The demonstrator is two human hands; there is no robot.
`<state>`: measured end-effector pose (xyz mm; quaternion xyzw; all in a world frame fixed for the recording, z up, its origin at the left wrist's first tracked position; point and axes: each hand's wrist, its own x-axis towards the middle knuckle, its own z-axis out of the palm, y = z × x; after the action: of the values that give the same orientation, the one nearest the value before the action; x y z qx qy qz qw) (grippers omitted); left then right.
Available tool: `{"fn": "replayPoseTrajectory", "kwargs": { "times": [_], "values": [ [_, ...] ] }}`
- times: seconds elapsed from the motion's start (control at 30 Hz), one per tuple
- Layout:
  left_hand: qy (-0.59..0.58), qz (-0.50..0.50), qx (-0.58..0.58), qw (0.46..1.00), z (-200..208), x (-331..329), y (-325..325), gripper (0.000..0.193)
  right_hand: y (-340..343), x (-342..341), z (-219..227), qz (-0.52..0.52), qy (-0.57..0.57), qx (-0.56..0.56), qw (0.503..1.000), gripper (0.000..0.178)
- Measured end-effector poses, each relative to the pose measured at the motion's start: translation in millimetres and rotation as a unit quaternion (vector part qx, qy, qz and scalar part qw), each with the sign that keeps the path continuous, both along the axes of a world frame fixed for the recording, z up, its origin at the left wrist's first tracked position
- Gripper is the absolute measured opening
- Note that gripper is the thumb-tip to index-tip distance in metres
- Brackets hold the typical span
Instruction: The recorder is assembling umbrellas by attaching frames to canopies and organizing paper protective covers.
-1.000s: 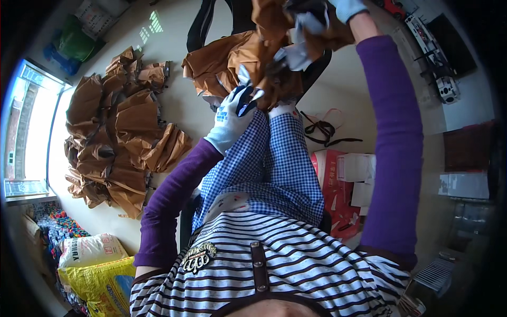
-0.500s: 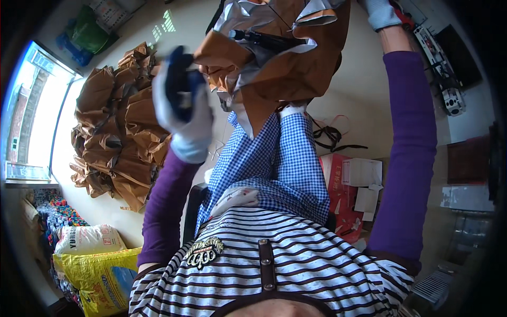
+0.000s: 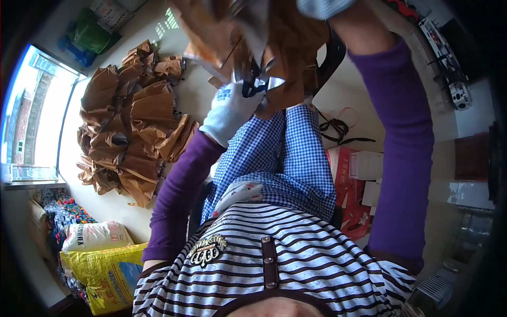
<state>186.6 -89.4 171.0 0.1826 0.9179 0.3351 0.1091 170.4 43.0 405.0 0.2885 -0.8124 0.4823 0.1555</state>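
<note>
A brown umbrella (image 3: pixel 293 68) with a silvery underside hangs loosely in front of my knees, its upper part blurred and cut off by the top edge. My left hand (image 3: pixel 235 103), in a white glove with a dark palm, is closed around a dark part low on the umbrella, with silvery cloth beside the fingers. My right hand (image 3: pixel 323 7), gloved too, reaches over the umbrella's far right side. Its fingers are mostly out of frame, so their grip does not show.
To the left lies a pile of brown umbrellas (image 3: pixel 132 121) on the floor. White and yellow sacks (image 3: pixel 105 274) stand at the lower left. On the right are a red box (image 3: pixel 346 185), black straps (image 3: pixel 338 129) and a long white metal device (image 3: pixel 443 61).
My left hand has moved right and closed on the umbrella. My right hand has come left from the red object to the umbrella. The umbrella has shifted up and left.
</note>
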Motion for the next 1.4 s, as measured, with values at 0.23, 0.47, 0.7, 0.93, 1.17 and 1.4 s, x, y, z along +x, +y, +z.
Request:
{"fn": "replayPoseTrajectory", "kwargs": {
  "times": [0.23, 0.47, 0.7, 0.93, 1.17, 1.4],
  "values": [
    [0.009, -0.122, 0.155, 0.980, -21.8, -80.8, -70.3, 0.045, -12.0, 16.3, -59.3, 0.139, -0.014, 0.011, 0.990, 0.028],
    [-0.014, -0.159, 0.468, 0.869, 42.0, -75.9, -93.7, 0.045, 126.8, -71.0, -278.7, -0.356, -0.164, 0.097, 0.915, 0.081],
    [-0.221, 0.215, 0.625, 0.717, -164.9, -62.7, -225.7, 0.015, 85.4, -92.3, -374.1, -0.466, -0.401, 0.224, 0.756, 0.121],
    [0.250, 0.073, -0.059, 0.964, -264.2, -30.0, -223.5, 0.025, 70.6, -141.6, -388.4, -0.392, -0.351, 0.286, 0.801, 0.110],
    [0.370, -0.089, -0.102, 0.919, -127.1, -19.7, -108.8, 0.007, 131.5, -129.4, -425.6, -0.425, -0.208, 0.145, 0.869, 0.067],
    [0.377, -0.077, -0.157, 0.910, -156.3, -16.4, -120.7, 0.028, 207.7, -70.3, -432.7, -0.339, -0.291, -0.211, 0.869, 0.058]
  ]
}}
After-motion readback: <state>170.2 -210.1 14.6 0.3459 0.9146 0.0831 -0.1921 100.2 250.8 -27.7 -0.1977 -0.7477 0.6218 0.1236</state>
